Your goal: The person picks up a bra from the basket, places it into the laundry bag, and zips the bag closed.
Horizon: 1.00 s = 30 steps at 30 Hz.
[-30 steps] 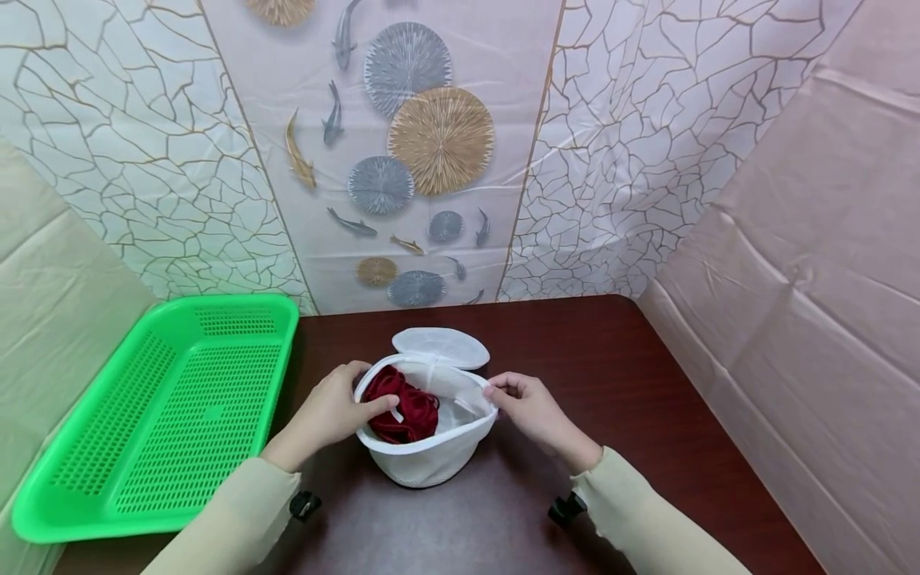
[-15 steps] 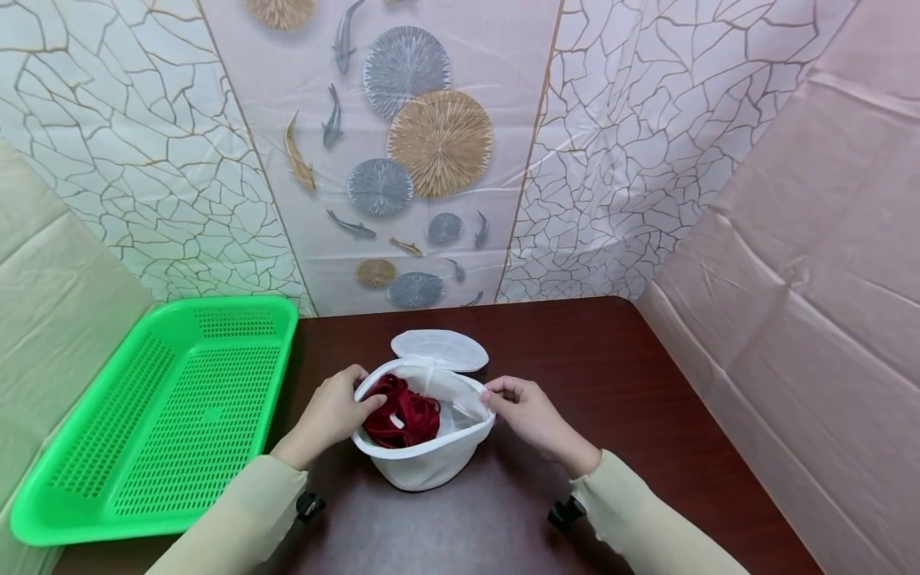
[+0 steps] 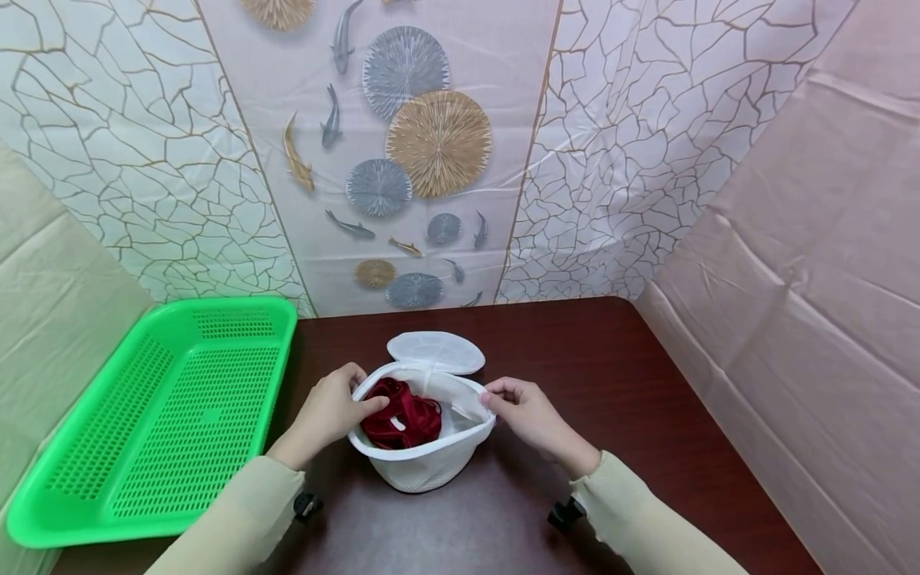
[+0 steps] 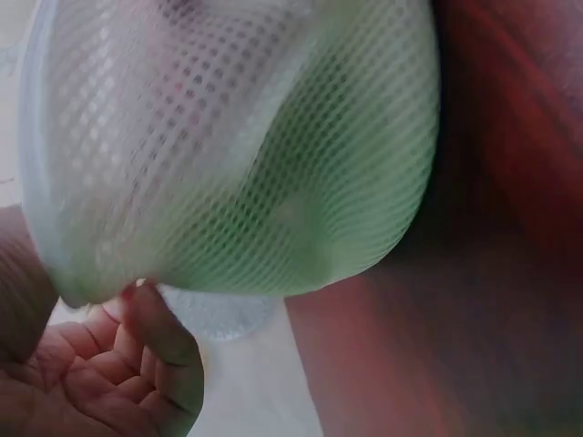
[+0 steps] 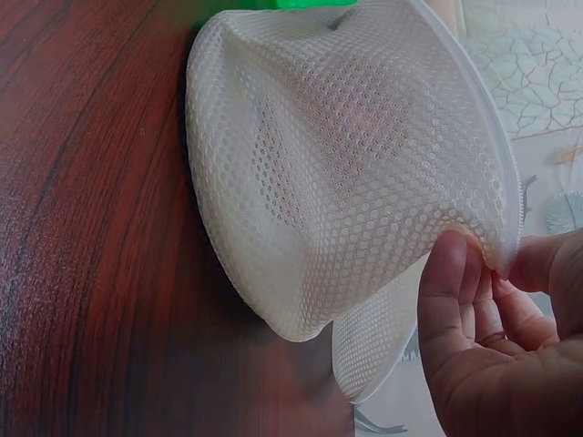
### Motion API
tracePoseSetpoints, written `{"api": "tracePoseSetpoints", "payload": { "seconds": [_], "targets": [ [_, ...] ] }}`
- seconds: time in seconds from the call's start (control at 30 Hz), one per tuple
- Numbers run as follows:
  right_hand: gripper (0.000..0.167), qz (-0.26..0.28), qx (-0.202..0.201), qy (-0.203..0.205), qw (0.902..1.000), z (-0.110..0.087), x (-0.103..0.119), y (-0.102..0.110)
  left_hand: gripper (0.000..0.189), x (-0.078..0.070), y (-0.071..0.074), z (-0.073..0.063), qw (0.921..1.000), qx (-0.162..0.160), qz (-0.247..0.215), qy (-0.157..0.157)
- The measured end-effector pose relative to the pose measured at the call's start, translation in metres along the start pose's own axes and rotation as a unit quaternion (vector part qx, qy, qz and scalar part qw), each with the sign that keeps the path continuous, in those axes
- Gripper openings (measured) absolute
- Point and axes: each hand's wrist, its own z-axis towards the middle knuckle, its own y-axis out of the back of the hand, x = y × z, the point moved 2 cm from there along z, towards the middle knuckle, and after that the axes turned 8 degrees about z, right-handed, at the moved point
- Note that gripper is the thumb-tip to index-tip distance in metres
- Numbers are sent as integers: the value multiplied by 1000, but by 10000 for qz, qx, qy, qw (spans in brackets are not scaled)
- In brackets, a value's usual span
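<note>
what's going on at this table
A person holds a white mesh bag upright on the dark table, the left hand gripping one side of its rim and the right hand pinching the other. Its lid is open at the back, and dark red fabric lies inside. A green basket sits to the left.

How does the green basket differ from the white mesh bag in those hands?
The green plastic basket is larger and roughly rectangular; the white mesh bag is smaller and rounded. The basket's walls look stiff, while the bag's mesh sags into folds. Neither hand holds the basket; the left hand and right hand grip the bag's rim. Both are open on top and full of small holes.
</note>
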Motion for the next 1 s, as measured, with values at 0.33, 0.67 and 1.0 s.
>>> {"api": "tracePoseSetpoints", "payload": {
  "seconds": [0.33, 0.67, 1.0],
  "targets": [
    [18, -50, -18, -20, 10000, -1, 0, -1, 52, -5, 18, 10, 9975, -465, -481, -220],
    [16, -97, -230, -30, 9997, 17, -28, 6, 27, -4, 16, 9, 9961, -440, -703, -284],
    [13, -230, -473, 156, 9985, 23, -28, 8, 19, -4, 17, 6, 9963, -278, -717, -376]
  ]
}}
